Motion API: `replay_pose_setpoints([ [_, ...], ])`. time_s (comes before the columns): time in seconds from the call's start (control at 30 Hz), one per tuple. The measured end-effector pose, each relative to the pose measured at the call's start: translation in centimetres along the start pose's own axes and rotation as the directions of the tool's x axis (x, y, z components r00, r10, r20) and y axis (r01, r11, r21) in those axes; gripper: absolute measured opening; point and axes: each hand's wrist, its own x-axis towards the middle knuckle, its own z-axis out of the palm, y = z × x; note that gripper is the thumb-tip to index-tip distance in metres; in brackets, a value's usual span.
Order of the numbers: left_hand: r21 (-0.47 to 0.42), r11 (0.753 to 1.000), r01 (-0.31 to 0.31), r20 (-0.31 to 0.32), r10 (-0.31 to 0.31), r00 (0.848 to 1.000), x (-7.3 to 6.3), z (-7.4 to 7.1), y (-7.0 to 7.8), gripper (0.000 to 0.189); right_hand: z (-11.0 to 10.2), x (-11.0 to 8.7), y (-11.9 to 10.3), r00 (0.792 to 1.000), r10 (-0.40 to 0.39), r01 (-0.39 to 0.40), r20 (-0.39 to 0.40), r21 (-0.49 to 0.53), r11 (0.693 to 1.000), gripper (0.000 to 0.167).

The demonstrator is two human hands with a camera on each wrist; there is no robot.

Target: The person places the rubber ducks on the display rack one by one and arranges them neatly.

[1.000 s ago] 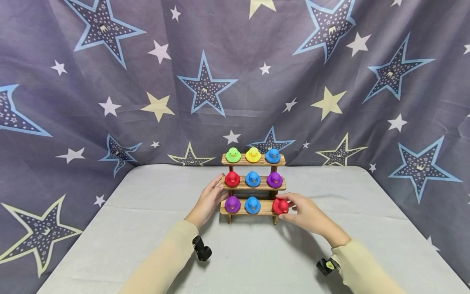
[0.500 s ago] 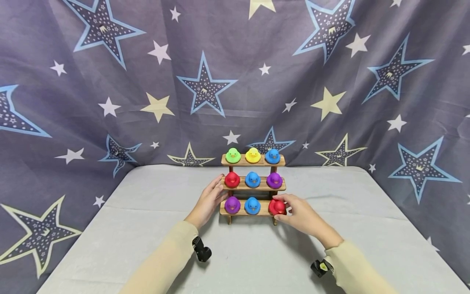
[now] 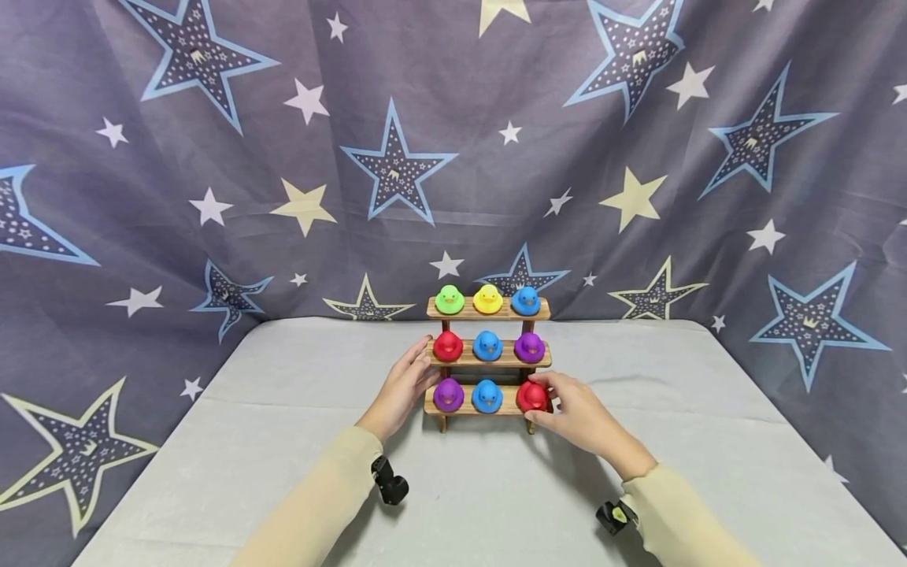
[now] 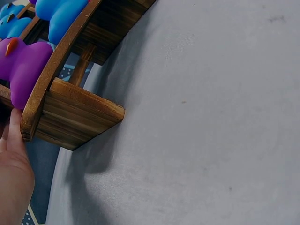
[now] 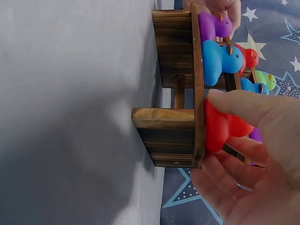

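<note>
A three-tier wooden stand [image 3: 464, 405] holds rubber ducks in rows of three. My right hand [image 3: 577, 413] grips a red rubber duck [image 3: 532, 396] at the right end of the bottom shelf, thumb on one side and fingers on the other. In the right wrist view that red duck [image 5: 218, 126] sits against the shelf board. At the stand's left side, my left hand [image 3: 401, 391] rests its nearly straight fingers against the shelf ends. Beside it on the bottom shelf are a purple duck [image 3: 449, 395] and a blue duck [image 3: 486, 396].
The middle shelf bears red [image 3: 448, 346], blue [image 3: 488, 346] and purple ducks [image 3: 529, 347]. Green [image 3: 449, 300], yellow [image 3: 488, 299] and blue ducks [image 3: 527, 301] line the top. A star-patterned curtain [image 3: 468, 71] hangs behind the pale table [image 3: 453, 504].
The red duck in my right hand has shifted slightly left and turned from tilted to upright, facing forward on the bottom shelf. My left hand has stayed in place.
</note>
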Motion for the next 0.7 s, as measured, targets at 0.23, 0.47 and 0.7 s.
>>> replay_pose_setpoints([
  [0.23, -0.007, 1.000, 0.005, -0.001, -0.005, 1.000, 0.0, 0.1, 0.1, 0.056, 0.0, 0.1, 0.0, 1.000, 0.022, -0.022, 0.000, 0.004, 1.000, 0.053],
  [0.47, -0.010, 1.000, 0.002, -0.004, -0.002, 1.000, 0.0, 0.1, 0.0, 0.057, -0.3, -0.3, 0.1, 0.999, 0.037, -0.037, 0.014, -0.006, 0.999, 0.053],
  [0.7, 0.002, 1.000, 0.004, -0.030, -0.004, 1.000, -0.2, 0.1, 0.2, 0.056, -1.1, -0.9, 0.8, 0.999, 0.042, -0.041, 0.028, -0.011, 0.999, 0.056],
])
